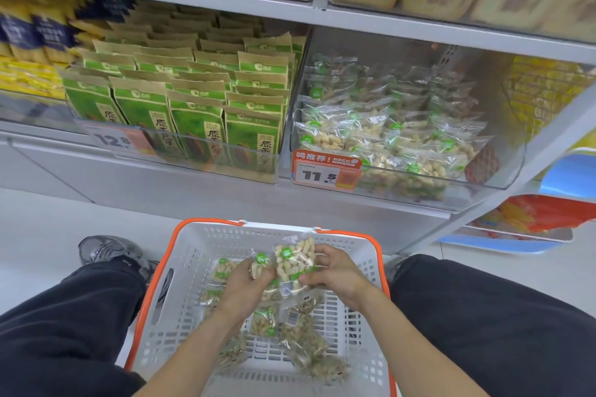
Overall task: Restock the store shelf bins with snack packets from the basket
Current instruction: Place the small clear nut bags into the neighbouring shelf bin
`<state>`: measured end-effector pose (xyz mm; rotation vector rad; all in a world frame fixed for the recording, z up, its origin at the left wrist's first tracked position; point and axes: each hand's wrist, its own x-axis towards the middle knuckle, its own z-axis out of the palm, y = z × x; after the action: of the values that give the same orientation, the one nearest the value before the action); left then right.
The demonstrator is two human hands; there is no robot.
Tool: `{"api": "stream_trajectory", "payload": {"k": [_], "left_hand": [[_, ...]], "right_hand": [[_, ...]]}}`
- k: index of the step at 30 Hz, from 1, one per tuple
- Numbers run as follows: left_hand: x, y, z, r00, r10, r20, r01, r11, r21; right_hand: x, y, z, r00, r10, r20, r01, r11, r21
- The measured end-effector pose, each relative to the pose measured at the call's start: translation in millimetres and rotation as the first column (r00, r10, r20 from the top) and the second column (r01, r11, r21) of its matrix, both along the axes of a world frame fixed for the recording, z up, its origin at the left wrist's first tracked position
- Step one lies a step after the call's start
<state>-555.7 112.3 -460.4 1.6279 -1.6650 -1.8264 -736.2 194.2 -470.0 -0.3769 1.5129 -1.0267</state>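
A white basket (364, 325) with an orange rim sits on the floor between my knees, and several clear peanut packets (300, 338) lie on its bottom. My right hand (335, 271) grips a peanut packet (295, 259) with a green label, lifted above the basket. My left hand (245, 284) pinches a smaller packet (259, 264) just left of it; the two packets touch. Above, on the low shelf, a clear bin (483, 180) at the right holds several of the same peanut packets (387, 135).
Left of that bin, another clear bin (225, 164) holds upright green and brown seed bags. Price tags 12.8 and 11.5 (325, 172) hang on the bin fronts. A shelf with tan boxes runs overhead. A grey shoe (109, 250) rests on the floor at left.
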Motion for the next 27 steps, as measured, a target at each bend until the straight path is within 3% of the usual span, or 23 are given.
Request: {"api": "stream_trajectory", "payload": {"k": [2, 5, 7, 11, 15, 19, 23, 27], "left_hand": [[2.0, -1.7, 1.4, 0.999, 0.032, -0.041, -0.029, 0.997, 0.072], [-1.0, -1.4, 7.2, 0.967, 0.084, -0.242, -0.011, 0.958, 0.288], [-4.4, 2.5, 10.6, 0.950, 0.075, -0.303, 0.029, 0.945, 0.325], [-6.7, 8.2, 12.8, 0.968, -0.010, -0.249, 0.040, 0.993, 0.115], [-7.7, 0.8, 29.6, 0.957, -0.042, -0.287, 0.071, 0.993, 0.092], [-18.5, 0.5, 58.5, 0.933, -0.084, -0.349, 0.123, 0.988, 0.090], [-32.4, -1.4, 98.4, 0.915, -0.206, -0.346, 0.204, 0.978, -0.040], [-55.8, 0.0, 150.2, 0.833, -0.510, -0.212, 0.442, 0.846, -0.297]], "right_hand": [[-0.4, -0.9, 2.4, 1.000, 0.013, 0.012, -0.013, 1.000, -0.017], [-0.1, -2.1, 3.0, 0.999, 0.022, -0.036, -0.024, 0.999, -0.038], [1.9, -2.6, 2.8, 0.994, 0.043, -0.096, -0.047, 0.998, -0.048], [6.1, -2.2, 7.9, 0.965, 0.117, -0.237, -0.143, 0.985, -0.094], [-0.7, -3.9, 28.0, 0.964, 0.116, -0.238, -0.148, 0.981, -0.122], [-15.7, -4.2, 73.3, 0.942, 0.216, -0.256, -0.247, 0.964, -0.095], [-44.5, 7.3, 135.5, 0.765, 0.440, -0.471, -0.468, 0.881, 0.063], [-72.5, 21.8, 214.3, 0.610, 0.442, -0.658, -0.531, 0.844, 0.075]]}}
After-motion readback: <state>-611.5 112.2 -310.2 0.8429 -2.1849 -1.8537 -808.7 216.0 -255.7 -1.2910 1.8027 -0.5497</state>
